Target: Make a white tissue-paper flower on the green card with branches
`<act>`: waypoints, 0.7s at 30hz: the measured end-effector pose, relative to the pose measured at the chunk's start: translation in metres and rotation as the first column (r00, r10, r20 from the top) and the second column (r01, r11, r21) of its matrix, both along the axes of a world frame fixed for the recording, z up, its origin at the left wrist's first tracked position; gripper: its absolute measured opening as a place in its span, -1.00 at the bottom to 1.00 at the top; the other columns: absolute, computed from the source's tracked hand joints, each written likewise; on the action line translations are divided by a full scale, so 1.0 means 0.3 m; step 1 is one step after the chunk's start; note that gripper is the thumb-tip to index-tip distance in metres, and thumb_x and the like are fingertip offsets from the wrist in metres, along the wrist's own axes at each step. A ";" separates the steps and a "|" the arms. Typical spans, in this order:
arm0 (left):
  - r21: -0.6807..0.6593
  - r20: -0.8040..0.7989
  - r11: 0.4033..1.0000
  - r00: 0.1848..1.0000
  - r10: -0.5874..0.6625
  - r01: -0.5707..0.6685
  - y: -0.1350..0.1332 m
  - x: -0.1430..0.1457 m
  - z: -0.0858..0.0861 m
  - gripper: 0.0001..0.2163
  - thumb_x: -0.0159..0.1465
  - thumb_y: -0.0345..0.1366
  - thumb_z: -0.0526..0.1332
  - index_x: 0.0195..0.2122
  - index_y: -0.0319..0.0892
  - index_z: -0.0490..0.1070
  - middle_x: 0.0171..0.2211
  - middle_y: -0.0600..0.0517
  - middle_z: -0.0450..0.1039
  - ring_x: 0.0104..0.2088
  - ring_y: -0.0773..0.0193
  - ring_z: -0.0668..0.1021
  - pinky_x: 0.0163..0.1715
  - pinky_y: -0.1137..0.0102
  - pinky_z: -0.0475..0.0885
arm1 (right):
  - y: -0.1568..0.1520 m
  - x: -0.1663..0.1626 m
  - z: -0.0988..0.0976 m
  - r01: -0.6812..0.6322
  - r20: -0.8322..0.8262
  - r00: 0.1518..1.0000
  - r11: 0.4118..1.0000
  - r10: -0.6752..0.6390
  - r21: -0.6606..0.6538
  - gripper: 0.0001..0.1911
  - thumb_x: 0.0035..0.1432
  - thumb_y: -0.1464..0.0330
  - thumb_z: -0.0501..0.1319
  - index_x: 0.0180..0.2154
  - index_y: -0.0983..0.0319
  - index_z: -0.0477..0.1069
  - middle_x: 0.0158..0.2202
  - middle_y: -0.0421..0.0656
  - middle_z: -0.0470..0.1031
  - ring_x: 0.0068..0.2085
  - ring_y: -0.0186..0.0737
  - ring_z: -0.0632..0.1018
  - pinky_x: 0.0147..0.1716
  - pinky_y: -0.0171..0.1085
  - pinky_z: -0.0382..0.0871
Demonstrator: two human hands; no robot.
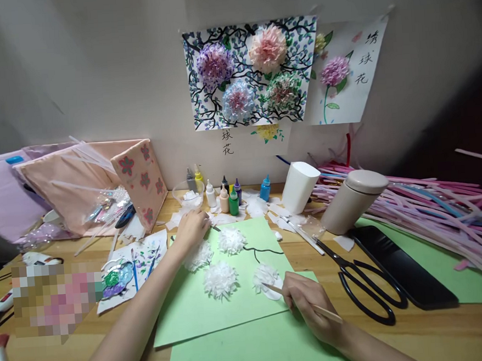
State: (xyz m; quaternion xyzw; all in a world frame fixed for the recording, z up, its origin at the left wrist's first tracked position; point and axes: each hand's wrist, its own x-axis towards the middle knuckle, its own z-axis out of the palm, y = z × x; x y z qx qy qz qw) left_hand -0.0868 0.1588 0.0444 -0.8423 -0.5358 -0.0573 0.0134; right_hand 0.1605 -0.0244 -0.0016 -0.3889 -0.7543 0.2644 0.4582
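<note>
My right hand (309,302) grips a slim wooden stick (327,313). Its tip touches the white ruffled paper flower (265,276) at the lower right of a light green sheet (201,323). A pale round patch of paper lies beside that flower. Three more white flowers sit on the sheet, among them an upper one (232,240) and a lower one (220,280); my left forearm partly covers the third. At the sheet's far edge, my left hand (193,226) has its fingers curled down near white paper scraps (176,219). What its fingertips pinch, if anything, is hidden.
Small paint bottles (233,202) and a clear bowl (189,194) stand at the back. Black-handled scissors (361,282), a phone (404,268), a beige canister (353,200) and pipe cleaners (436,205) are right. A paint-smeared paper (157,252) and fabric box (139,179) are left.
</note>
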 end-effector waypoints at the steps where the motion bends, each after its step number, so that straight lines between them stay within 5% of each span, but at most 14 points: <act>1: -0.001 0.001 1.000 1.000 0.002 -0.002 0.004 0.004 0.001 -0.76 0.28 -0.26 0.01 -0.25 -0.22 0.45 -0.23 -0.11 0.48 -0.15 0.12 0.46 -0.18 0.34 0.28 | 0.000 0.000 0.001 -0.002 -0.003 1.000 1.000 0.002 0.004 -0.59 0.36 0.29 -0.19 -0.52 0.20 0.15 -0.59 -0.22 0.19 -0.51 -0.30 0.27 -0.49 -0.30 0.12; 21: -0.056 0.019 0.997 0.998 0.058 -0.057 0.009 0.012 0.013 -0.81 0.18 -0.32 0.11 -0.26 -0.20 0.49 -0.23 -0.14 0.51 -0.20 0.11 0.51 -0.25 0.36 0.29 | -0.001 0.001 0.006 -0.006 -0.016 1.000 1.000 0.007 0.014 -0.56 0.36 0.27 -0.21 -0.54 0.20 0.15 -0.59 -0.22 0.18 -0.52 -0.29 0.27 -0.50 -0.29 0.12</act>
